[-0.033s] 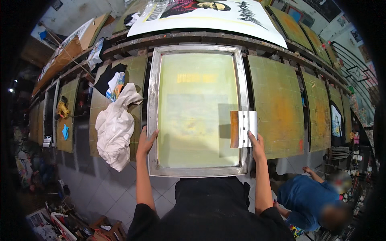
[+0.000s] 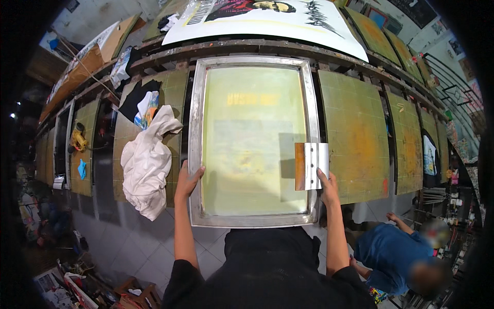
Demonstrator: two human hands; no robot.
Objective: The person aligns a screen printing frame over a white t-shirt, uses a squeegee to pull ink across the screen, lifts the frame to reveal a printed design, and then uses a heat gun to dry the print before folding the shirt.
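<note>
A screen printing frame (image 2: 197, 129) with a silver metal border and pale yellow-green mesh (image 2: 247, 170) is in front of my body. Along its left bar, my left hand (image 2: 188, 181) is closed, thumb on the front and the other fingers mostly hidden behind. My right hand (image 2: 328, 184) grips a squeegee (image 2: 312, 166) across the right bar. Its amber blade points inward over the mesh, and my thumb presses its silver metal holder. Whether those fingers also hold the frame is hidden. Faint yellow lettering and a greyish rectangle show in the mesh.
Flat yellow-green boards (image 2: 355, 134) line a long rack on both sides. A crumpled white cloth (image 2: 146, 165) hangs over the left board beside a black shirt (image 2: 135, 100). Farther left lies a yellow tool (image 2: 78, 138). A person in blue (image 2: 383, 250) is at the lower right.
</note>
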